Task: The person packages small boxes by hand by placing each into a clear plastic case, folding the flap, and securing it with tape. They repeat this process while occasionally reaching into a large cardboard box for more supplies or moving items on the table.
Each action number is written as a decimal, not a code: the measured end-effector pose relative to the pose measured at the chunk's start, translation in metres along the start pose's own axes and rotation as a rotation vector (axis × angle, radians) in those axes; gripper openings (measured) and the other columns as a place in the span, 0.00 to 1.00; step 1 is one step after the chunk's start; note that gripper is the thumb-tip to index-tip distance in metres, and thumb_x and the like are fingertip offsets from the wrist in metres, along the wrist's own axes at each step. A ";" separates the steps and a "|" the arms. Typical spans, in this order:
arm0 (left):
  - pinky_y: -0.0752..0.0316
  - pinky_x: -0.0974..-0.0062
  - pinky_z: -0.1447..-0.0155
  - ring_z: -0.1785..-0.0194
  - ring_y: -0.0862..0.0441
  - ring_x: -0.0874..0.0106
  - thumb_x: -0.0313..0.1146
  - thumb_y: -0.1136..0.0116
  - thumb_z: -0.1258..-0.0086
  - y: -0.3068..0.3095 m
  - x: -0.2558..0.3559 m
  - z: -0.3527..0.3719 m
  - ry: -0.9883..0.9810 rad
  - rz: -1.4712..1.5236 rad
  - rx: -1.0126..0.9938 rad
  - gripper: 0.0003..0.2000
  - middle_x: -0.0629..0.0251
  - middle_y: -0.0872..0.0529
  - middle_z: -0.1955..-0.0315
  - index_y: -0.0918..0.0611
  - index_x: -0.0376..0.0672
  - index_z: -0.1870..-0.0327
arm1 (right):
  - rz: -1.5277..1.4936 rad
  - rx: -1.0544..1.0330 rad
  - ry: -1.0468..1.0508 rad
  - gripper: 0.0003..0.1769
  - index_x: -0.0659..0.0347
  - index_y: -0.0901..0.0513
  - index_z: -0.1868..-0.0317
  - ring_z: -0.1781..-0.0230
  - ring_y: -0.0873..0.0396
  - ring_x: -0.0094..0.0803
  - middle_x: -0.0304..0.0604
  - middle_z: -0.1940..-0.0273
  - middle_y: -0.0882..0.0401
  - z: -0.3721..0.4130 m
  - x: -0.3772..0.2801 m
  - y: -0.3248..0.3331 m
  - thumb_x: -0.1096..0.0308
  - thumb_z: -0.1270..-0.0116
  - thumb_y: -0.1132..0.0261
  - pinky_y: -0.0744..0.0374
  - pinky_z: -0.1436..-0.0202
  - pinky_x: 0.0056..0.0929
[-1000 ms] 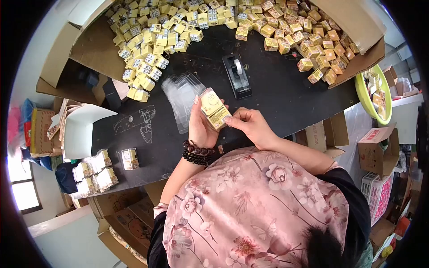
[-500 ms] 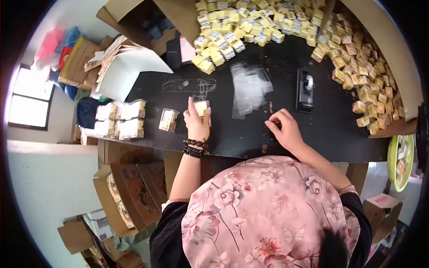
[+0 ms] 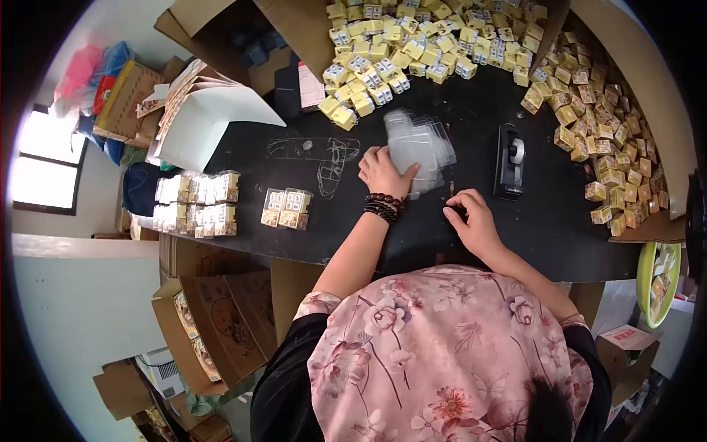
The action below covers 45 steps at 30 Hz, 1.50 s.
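My left hand (image 3: 384,177), with dark bead bracelets at the wrist, is closed over the left edge of a loose stack of clear plastic sleeves (image 3: 423,147); its thumb lies across the near side. My right hand (image 3: 475,221) rests at the table's near side, fingers loosely curled with a gap to the thumb and nothing visible in them. Left of my left hand, two clear packs of small printed boxes (image 3: 286,208) stand side by side. A black tape dispenser (image 3: 508,166) is beyond my right hand.
Yellow small boxes (image 3: 412,51) are heaped at the back, and more printed boxes (image 3: 607,140) pile up at the right inside cardboard. Rows of finished-looking packs (image 3: 197,205) stand at the left. A white-lined carton (image 3: 210,121) is behind them. Chalk-like lines (image 3: 331,158) mark the black table.
My left hand has let go of a pack, now beside the other one, and moved right onto the sleeves. The stack looks more gathered. My right hand has barely moved.
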<state>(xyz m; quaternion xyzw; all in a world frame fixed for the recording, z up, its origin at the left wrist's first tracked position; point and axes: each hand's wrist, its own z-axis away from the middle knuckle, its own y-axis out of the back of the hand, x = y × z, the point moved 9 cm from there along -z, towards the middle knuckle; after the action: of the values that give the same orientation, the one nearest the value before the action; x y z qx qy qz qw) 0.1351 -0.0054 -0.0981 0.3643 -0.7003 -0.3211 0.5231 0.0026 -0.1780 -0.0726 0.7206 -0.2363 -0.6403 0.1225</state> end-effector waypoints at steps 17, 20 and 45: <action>0.41 0.57 0.34 0.38 0.33 0.55 0.36 0.23 0.50 0.096 0.120 0.071 -0.581 0.113 -0.068 0.29 0.57 0.27 0.42 0.21 0.42 0.45 | -0.379 -0.115 -0.007 0.08 0.69 0.22 0.61 0.64 0.17 0.30 0.45 0.64 0.19 0.016 -0.022 0.028 0.74 0.25 0.44 0.20 0.59 0.28; 0.38 0.65 0.45 0.56 0.23 0.63 0.33 0.26 0.45 0.076 0.124 0.085 -0.616 0.222 -0.225 0.16 0.67 0.20 0.64 0.20 0.44 0.59 | -0.144 -0.011 0.144 0.06 0.69 0.23 0.55 0.58 0.18 0.44 0.50 0.60 0.21 0.033 -0.037 0.051 0.76 0.27 0.45 0.21 0.55 0.33; 0.22 0.78 0.52 0.56 0.15 0.71 0.21 0.33 0.37 0.040 0.178 0.122 -0.626 0.618 -1.058 0.03 0.58 0.13 0.58 0.12 0.35 0.63 | -0.316 -0.239 -0.164 0.37 0.66 0.27 0.39 0.56 0.19 0.32 0.47 0.51 0.17 0.049 0.019 0.112 0.61 0.46 0.21 0.19 0.51 0.31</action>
<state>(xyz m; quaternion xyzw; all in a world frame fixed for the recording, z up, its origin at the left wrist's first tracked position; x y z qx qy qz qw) -0.0231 -0.1269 -0.0064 -0.2665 -0.6393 -0.5461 0.4713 -0.0650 -0.2774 -0.0430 0.6747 -0.0518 -0.7313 0.0854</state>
